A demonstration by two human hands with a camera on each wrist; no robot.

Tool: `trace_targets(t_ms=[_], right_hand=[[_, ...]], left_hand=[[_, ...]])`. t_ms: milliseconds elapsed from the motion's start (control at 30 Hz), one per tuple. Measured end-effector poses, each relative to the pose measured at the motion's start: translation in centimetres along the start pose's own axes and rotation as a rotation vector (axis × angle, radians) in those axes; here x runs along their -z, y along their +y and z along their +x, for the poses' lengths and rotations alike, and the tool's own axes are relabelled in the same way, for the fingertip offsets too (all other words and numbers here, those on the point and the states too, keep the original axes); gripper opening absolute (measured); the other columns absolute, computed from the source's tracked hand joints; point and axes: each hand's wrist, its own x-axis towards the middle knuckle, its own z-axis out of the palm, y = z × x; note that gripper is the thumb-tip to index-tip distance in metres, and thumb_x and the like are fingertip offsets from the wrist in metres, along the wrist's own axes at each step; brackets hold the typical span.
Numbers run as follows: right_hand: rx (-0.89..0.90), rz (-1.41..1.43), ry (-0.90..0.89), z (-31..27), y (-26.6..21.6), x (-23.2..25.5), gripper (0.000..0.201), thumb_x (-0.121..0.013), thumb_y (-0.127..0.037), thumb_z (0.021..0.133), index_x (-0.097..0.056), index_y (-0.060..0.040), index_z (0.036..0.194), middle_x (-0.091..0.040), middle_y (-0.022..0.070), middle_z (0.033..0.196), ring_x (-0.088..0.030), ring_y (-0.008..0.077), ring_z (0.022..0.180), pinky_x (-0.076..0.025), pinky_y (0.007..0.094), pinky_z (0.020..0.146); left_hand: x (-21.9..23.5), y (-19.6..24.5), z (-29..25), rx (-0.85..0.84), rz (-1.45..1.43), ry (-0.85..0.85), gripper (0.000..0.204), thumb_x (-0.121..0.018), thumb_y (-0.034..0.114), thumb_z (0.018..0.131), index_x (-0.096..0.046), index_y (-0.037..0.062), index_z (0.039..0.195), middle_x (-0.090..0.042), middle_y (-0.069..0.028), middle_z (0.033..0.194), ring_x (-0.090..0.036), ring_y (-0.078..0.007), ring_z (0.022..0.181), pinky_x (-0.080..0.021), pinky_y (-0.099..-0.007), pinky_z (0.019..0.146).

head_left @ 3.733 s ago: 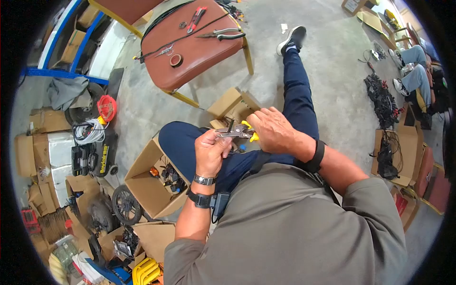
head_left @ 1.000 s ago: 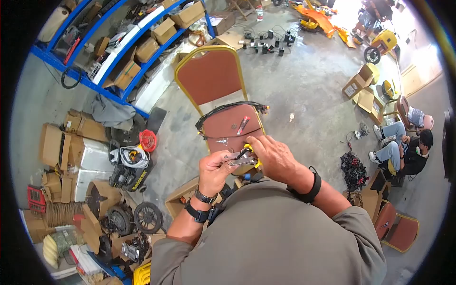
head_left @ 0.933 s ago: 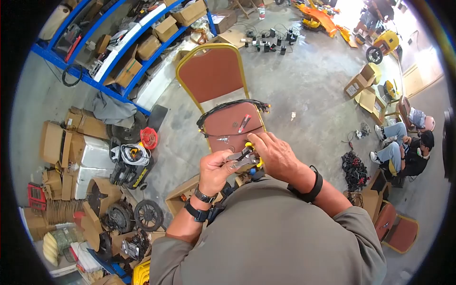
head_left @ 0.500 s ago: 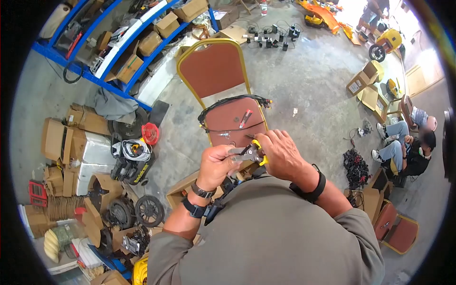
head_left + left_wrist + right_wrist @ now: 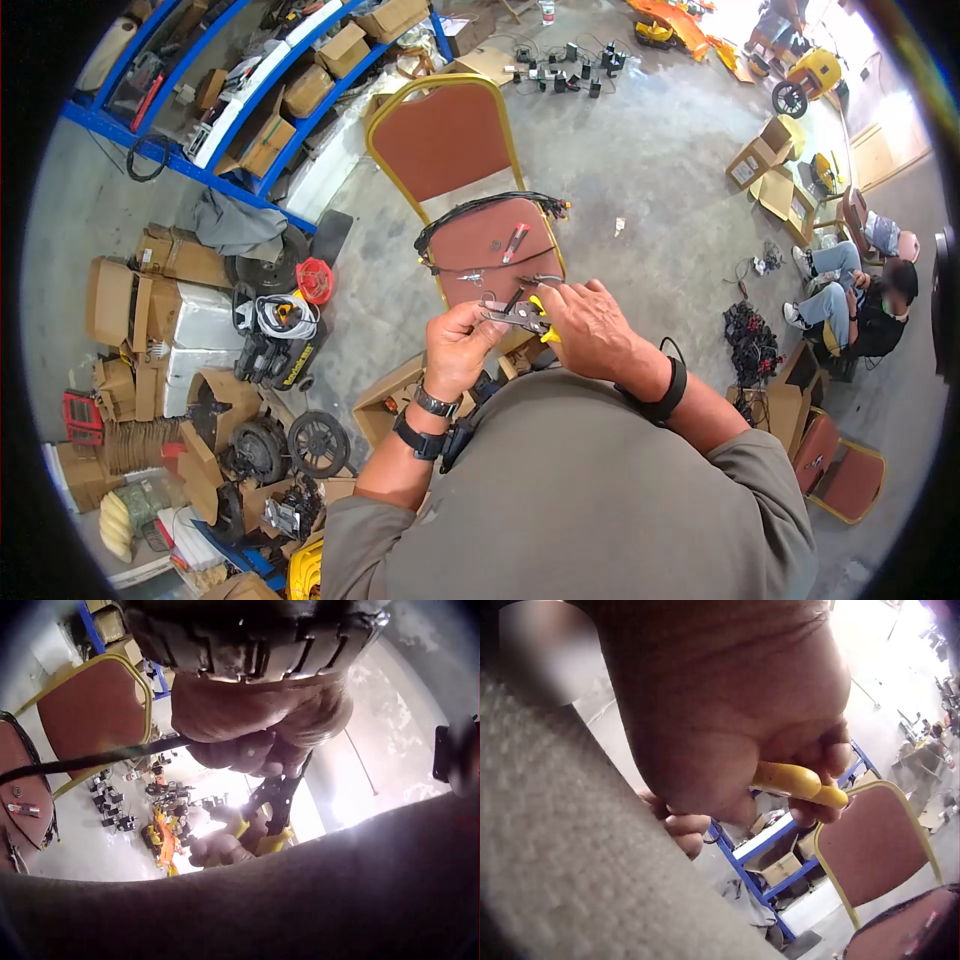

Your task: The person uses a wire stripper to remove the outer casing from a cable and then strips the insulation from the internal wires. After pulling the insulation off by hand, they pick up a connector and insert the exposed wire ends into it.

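In the head view, the left hand is at the jaw end of a pair of metal pliers with yellow handles. Its fingers pinch a black cable, which runs out to the left in the left wrist view. The right hand grips the yellow handles, its fingers curled round them. Both hands are in front of the torso, near the front edge of a red chair seat. Whether the jaws touch the cable is hard to tell.
On the seat lie a red cutter, small scissors and a bundle of black cables. An open carton stands below the left hand. Blue shelving is at upper left; a seated person is at right.
The head view has swung up from the lap to show more of the chair and room. Over the last half second, the hands and pliers have shifted only slightly; both hands keep their hold.
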Motion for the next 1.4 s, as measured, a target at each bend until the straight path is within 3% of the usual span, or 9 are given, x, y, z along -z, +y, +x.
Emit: trace_targets(t_ms=[167, 367, 500, 700, 867, 1000, 1100, 1133, 1400], right_hand=[[0.072, -0.023, 0.12, 0.1, 0.2, -0.4, 0.041, -0.057, -0.005, 0.084, -0.053, -0.0011, 0.124, -0.061, 0.0138, 0.1, -0.06, 0.0308, 0.096, -0.047, 0.0416, 0.087], [0.132, 0.049, 0.223, 0.3, 0.2, -0.2, 0.039, -0.056, -0.004, 0.085, -0.053, -0.0027, 0.124, -0.061, 0.0118, 0.104, -0.06, 0.0307, 0.101, -0.049, 0.0414, 0.088], [0.106, 0.056, 0.142, -0.2, 0.3, 0.0, 0.041, -0.059, -0.002, 0.083, -0.054, -0.0002, 0.124, -0.062, 0.0149, 0.115, -0.059, 0.0332, 0.109, -0.046, 0.0439, 0.093], [0.043, -0.042, 0.072, -0.8, 0.6, -0.6, 0.028, -0.059, -0.013, 0.085, -0.058, -0.0042, 0.112, -0.063, 0.0132, 0.1, -0.06, 0.0296, 0.097, -0.043, 0.0416, 0.088], [-0.071, 0.104, 0.003, -1.0, 0.5, -1.2, 0.026, -0.065, -0.019, 0.083, -0.058, -0.0023, 0.102, -0.066, 0.0176, 0.089, -0.064, 0.0353, 0.088, -0.044, 0.0452, 0.083], [-0.091, 0.173, -0.039, -0.8, 0.2, -1.5, 0.03, -0.069, -0.025, 0.084, -0.057, -0.0014, 0.098, -0.066, 0.019, 0.083, -0.066, 0.0386, 0.083, -0.046, 0.048, 0.078], [-0.028, 0.171, 0.002, -1.0, 0.5, -2.7, 0.033, -0.071, -0.027, 0.085, -0.056, -0.0017, 0.1, -0.065, 0.0176, 0.084, -0.065, 0.0375, 0.083, -0.047, 0.0485, 0.077], [-0.001, 0.153, 0.022, -1.1, 0.6, -2.9, 0.033, -0.07, -0.027, 0.086, -0.056, -0.0016, 0.101, -0.065, 0.0173, 0.085, -0.065, 0.0374, 0.084, -0.047, 0.0485, 0.077], [0.001, 0.147, 0.131, -1.8, 0.5, -2.9, 0.029, -0.06, -0.018, 0.091, -0.053, -0.0004, 0.114, -0.061, 0.0146, 0.094, -0.062, 0.0328, 0.093, -0.051, 0.0428, 0.077]], left_hand=[[0.9, -0.3, -0.5, 0.023, -0.093, -0.107, 0.017, -0.071, 0.005, 0.092, -0.073, -0.0016, 0.107, -0.068, 0.0015, 0.086, -0.055, -0.0037, 0.074, -0.046, -0.0202, 0.064], [0.9, 0.2, -0.6, 0.124, -0.29, -0.219, 0.019, -0.075, 0.009, 0.089, -0.07, -0.0045, 0.101, -0.064, -0.002, 0.078, -0.048, -0.0063, 0.059, -0.035, -0.0215, 0.052], [1.2, -0.1, -0.4, 0.179, -0.341, -0.301, 0.022, -0.076, 0.011, 0.088, -0.07, -0.0059, 0.1, -0.062, -0.004, 0.074, -0.047, -0.0076, 0.055, -0.033, -0.0219, 0.049], [0.5, 0.0, -0.3, 0.14, -0.227, -0.19, 0.015, -0.072, 0.009, 0.091, -0.07, -0.0037, 0.099, -0.062, -0.0019, 0.072, -0.047, -0.0063, 0.055, -0.036, -0.0221, 0.05], [-0.2, -0.4, -0.3, 0.086, 0.064, 0.025, 0.008, -0.068, 0.007, 0.094, -0.068, -0.0011, 0.092, -0.063, -0.0023, 0.074, -0.054, -0.0085, 0.059, -0.042, -0.0235, 0.054], [-0.3, -0.6, -0.4, 0.077, 0.138, 0.085, 0.01, -0.068, 0.008, 0.095, -0.066, 0.0013, 0.087, -0.063, -0.0012, 0.073, -0.055, -0.0082, 0.06, -0.043, -0.0233, 0.054], [0.7, -1.8, -0.7, 0.053, 0.073, 0.083, 0.008, -0.07, 0.008, 0.094, -0.069, 0.0001, 0.093, -0.061, 0.0021, 0.074, -0.05, -0.0042, 0.059, -0.04, -0.0211, 0.052], [0.6, -1.4, -0.7, 0.063, 0.092, 0.091, 0.009, -0.068, 0.008, 0.094, -0.066, 0.0024, 0.088, -0.06, 0.0008, 0.07, -0.049, -0.006, 0.056, -0.037, -0.0222, 0.051], [0.5, -0.7, -0.6, 0.111, -0.073, -0.06, 0.01, -0.067, 0.001, 0.089, -0.062, -0.0055, 0.093, -0.058, -0.0043, 0.07, -0.046, -0.0101, 0.054, -0.034, -0.0241, 0.048]])
